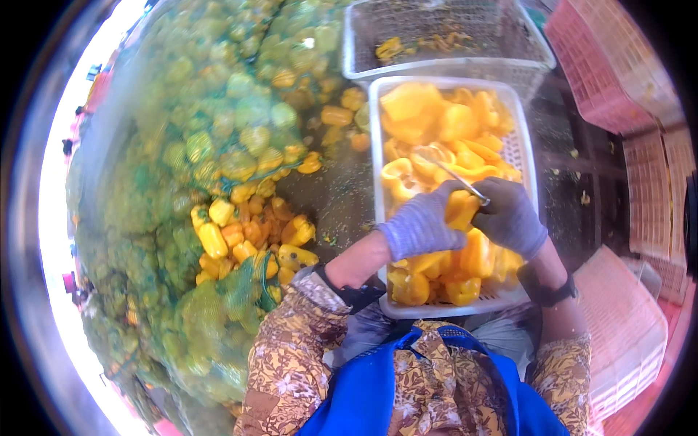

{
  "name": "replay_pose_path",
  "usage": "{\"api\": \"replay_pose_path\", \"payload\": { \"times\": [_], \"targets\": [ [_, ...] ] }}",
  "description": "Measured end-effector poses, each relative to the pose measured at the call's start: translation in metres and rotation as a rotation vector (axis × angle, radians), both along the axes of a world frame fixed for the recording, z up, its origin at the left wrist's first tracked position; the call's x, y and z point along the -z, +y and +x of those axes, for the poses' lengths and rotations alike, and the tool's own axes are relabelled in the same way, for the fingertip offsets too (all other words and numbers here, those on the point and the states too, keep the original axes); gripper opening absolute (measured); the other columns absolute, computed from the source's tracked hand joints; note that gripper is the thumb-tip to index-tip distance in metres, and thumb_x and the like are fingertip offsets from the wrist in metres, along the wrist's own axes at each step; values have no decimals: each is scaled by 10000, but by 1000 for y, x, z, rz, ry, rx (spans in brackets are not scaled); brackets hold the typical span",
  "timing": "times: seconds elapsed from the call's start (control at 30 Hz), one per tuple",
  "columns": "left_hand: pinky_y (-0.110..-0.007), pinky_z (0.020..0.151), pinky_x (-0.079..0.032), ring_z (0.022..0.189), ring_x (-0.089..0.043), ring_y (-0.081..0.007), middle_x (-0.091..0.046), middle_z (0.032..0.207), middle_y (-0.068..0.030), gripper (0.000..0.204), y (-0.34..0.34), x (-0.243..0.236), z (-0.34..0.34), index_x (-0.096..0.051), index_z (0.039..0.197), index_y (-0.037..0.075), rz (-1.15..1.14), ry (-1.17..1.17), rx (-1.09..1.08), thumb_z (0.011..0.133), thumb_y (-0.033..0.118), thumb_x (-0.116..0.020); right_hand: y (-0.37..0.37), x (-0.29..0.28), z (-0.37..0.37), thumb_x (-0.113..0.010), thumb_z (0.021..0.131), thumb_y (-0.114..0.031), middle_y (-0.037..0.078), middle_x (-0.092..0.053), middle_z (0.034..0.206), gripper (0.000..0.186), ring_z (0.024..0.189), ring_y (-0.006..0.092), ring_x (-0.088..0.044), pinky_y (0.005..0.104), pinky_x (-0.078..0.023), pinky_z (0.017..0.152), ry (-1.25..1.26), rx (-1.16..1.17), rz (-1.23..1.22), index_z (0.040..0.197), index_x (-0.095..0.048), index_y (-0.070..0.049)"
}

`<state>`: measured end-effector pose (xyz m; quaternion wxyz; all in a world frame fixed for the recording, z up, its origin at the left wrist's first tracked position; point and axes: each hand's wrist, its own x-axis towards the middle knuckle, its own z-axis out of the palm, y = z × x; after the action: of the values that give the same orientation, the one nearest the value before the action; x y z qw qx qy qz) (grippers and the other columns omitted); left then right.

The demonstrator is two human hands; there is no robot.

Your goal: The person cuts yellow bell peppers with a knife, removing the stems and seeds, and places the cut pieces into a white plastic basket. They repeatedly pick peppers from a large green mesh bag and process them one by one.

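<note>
A white plastic basket (381, 131) in front of me is full of yellow peppers (476, 258), many cut open, with pale insides on some. My left hand (424, 227), in a light grey-purple knit glove, is closed on a yellow pepper (459, 209) held over the basket. My right hand (509, 214), in a darker grey glove, grips a knife (462, 180) whose narrow blade points up and left above that pepper. The knife's handle is mostly hidden in my fingers.
Green mesh sacks of peppers (145, 218) pile along the left. Loose yellow peppers (218, 240) lie before them on the dark floor (342, 203). A white crate (443, 73) with scraps stands beyond my basket. Pink crates (589, 80) and pale crates (611, 334) line the right.
</note>
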<state>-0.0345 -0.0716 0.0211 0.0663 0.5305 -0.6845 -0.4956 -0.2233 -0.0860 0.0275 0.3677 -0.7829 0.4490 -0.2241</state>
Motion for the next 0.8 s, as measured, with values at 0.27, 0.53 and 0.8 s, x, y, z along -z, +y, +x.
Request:
{"api": "replay_pose_path", "payload": {
  "times": [0.27,0.53,0.8],
  "targets": [
    [-328,871,-468,1024,-560,-263,-587,1100,-178,759,4,75,-19,-367,1322,-13,197,737,-515,700,173,-761,-14,9,26,-641,692,17,126,-627,753,249,622,210,-615,299,-483,566,-16,194,-152,939,-659,-5],
    [-291,807,-479,918,-567,-176,-588,1025,-100,603,-18,42,-3,-418,1235,-13,590,1083,-637,743,123,-740,-52,28,32,-655,825,-98,7,-574,601,158,454,61,-509,196,-409,407,-409,524,500,916,-656,31],
    [-357,956,-453,1126,-548,-289,-541,1214,-204,855,-71,43,47,-341,1331,-20,-92,369,-95,696,351,-778,-180,46,29,-714,815,-202,-5,-588,660,179,529,117,-526,213,-387,482,-309,386,-247,858,-629,-50]
  ]
}}
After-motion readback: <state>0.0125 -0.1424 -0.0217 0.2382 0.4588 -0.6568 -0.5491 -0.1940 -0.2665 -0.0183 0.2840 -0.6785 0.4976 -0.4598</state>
